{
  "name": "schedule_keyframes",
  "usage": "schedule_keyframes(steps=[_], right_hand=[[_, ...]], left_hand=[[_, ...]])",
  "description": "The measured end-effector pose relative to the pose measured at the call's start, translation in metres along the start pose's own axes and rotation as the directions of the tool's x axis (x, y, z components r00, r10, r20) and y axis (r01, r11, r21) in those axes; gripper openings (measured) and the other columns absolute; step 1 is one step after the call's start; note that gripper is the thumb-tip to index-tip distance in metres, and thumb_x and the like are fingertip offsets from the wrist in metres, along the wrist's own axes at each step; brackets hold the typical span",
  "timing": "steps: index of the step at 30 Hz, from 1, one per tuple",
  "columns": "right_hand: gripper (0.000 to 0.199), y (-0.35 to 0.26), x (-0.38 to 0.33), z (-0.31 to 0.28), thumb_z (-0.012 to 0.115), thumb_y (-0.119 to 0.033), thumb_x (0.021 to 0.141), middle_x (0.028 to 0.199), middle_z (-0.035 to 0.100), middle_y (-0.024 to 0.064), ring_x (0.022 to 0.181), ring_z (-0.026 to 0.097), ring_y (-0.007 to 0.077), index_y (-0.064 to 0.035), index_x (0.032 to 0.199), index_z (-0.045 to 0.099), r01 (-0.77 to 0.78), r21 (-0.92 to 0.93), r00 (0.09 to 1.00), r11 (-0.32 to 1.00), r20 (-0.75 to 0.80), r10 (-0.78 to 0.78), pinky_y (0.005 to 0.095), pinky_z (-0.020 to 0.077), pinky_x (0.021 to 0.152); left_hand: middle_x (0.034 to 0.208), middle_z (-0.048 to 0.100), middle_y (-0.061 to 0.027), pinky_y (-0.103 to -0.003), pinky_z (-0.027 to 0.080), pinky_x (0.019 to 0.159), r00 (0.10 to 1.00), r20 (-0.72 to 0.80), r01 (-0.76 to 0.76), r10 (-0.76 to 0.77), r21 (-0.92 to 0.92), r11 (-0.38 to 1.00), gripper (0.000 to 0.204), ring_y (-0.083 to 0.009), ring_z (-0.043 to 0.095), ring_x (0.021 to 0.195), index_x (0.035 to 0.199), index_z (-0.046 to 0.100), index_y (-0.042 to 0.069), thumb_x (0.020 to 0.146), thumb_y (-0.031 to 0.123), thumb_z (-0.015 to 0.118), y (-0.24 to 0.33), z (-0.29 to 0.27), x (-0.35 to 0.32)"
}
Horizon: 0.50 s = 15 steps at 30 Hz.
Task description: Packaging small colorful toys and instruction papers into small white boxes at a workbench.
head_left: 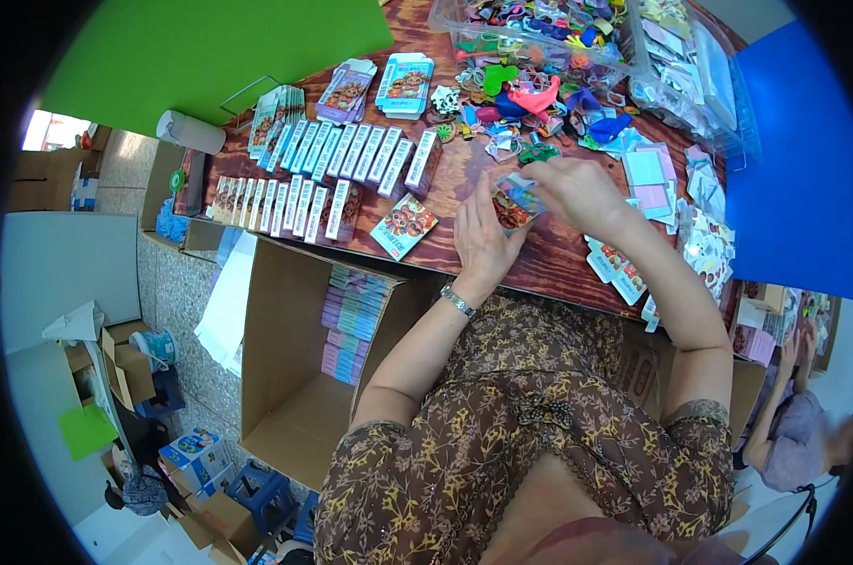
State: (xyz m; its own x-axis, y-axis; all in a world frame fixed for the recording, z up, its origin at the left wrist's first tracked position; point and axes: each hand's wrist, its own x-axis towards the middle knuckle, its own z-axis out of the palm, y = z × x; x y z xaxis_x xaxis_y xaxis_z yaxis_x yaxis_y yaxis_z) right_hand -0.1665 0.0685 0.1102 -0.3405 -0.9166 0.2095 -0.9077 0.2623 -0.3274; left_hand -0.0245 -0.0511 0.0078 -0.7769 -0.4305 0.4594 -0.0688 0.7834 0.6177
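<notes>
My left hand (pixel 483 237) and my right hand (pixel 577 191) together hold one small colourful printed box (pixel 517 201) just above the brown wooden table (pixel 464 179). The left hand cups it from below and the right hand's fingers pinch its top end. A finished small box (pixel 404 226) lies flat just left of my left hand. Two rows of the same boxes (pixel 337 155) stand on edge further left. Small colourful plastic toys (pixel 520 99) lie in a heap behind my hands.
An open cardboard carton (pixel 294 377) with stacked boxes inside stands at the table's left front. Clear plastic bins (pixel 539 28) of toys sit at the back. Flat cards (pixel 652 179) lie to the right. Another person (pixel 803 424) sits at the lower right. Boxes clutter the floor.
</notes>
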Motion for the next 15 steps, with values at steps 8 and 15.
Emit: schedule_keyframes(steps=[8,15], right_hand=[[0.032,-0.004,-0.033,0.006,0.072,-0.011,0.079,0.104,0.067,0.0078,0.093,0.071,0.0285,-0.012,0.111,0.066,0.115,-0.062,0.987,0.991,-0.108,-0.121,0.0397,0.0593,0.077],[0.015,0.121,-0.174,-0.064,0.072,-0.011,0.089,0.099,0.075,0.0111,0.085,0.073,0.0279,-0.0067,0.103,0.074,-0.619,-0.007,0.717,0.785,-0.412,0.562,0.0374,0.0574,0.073]], left_hand=[[0.134,0.053,-0.0259,-0.046,0.046,0.1,0.999,-0.005,-0.044,0.044,-0.094,0.995,0.103,-0.0424,0.055,0.118,0.152,0.03,-0.004,0.071,0.017,0.09,0.0,-0.004,-0.003],[0.136,0.051,-0.028,-0.049,0.046,0.101,0.995,0.041,-0.079,0.09,-0.214,0.974,0.1,-0.0444,0.054,0.12,0.151,0.03,-0.006,0.074,0.015,0.089,0.006,0.013,-0.003]])
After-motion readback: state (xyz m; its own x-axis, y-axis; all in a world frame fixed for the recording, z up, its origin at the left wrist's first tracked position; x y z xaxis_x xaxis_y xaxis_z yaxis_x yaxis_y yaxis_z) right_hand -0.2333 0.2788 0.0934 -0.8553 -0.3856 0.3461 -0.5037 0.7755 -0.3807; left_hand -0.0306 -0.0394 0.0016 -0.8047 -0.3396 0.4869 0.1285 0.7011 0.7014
